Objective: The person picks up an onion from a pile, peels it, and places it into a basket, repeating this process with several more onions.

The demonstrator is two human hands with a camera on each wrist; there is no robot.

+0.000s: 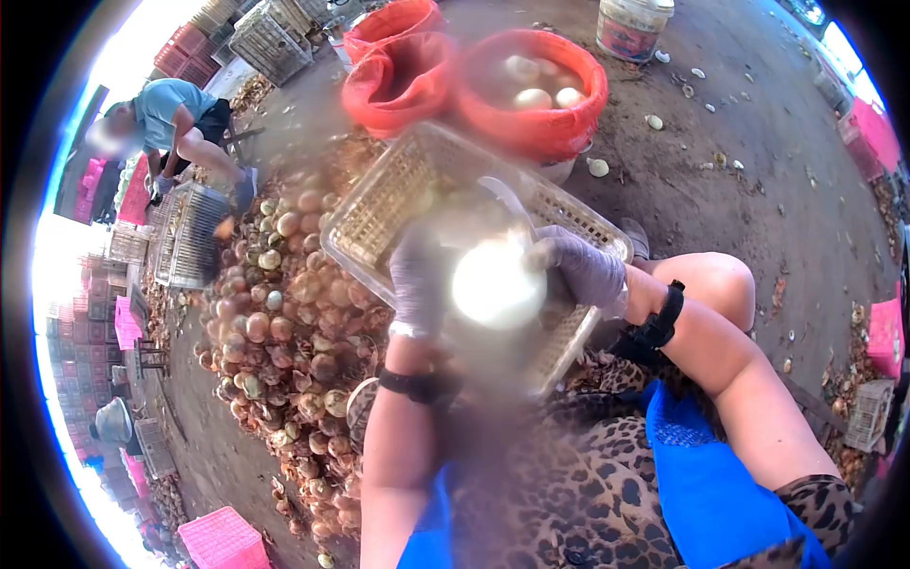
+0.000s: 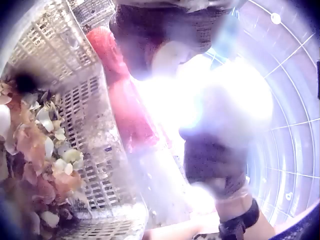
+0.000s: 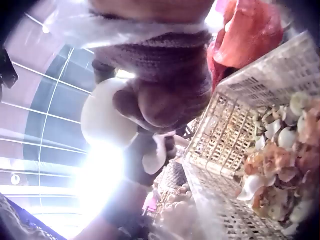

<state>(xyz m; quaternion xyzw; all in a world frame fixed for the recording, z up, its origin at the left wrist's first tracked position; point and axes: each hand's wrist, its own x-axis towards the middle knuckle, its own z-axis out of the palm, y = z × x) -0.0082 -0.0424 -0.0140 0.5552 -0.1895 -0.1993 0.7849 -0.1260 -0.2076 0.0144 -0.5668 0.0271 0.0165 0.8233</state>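
Note:
Both gloved hands hold one peeled white onion (image 1: 497, 283) above a tilted plastic basket (image 1: 389, 194). My left hand (image 1: 417, 277) grips the onion's left side, and my right hand (image 1: 580, 269) curls round its right side. A thin grey blade-like shape (image 1: 507, 201) rises by the right hand, too blurred to identify. In the right wrist view the right hand (image 3: 160, 80) wraps the onion (image 3: 104, 120). The left wrist view is washed out: the left hand (image 2: 145, 35) is dark at the top and the onion (image 2: 200, 100) glares white.
Onion peel (image 3: 280, 150) lies in the basket (image 3: 225, 125). A big pile of unpeeled onions (image 1: 284, 322) lies on the left. Red tubs (image 1: 531, 90) with peeled onions and a white bucket (image 1: 630, 24) stand behind. Another person (image 1: 180, 119) bends over crates; a pink crate (image 1: 223, 541) is near.

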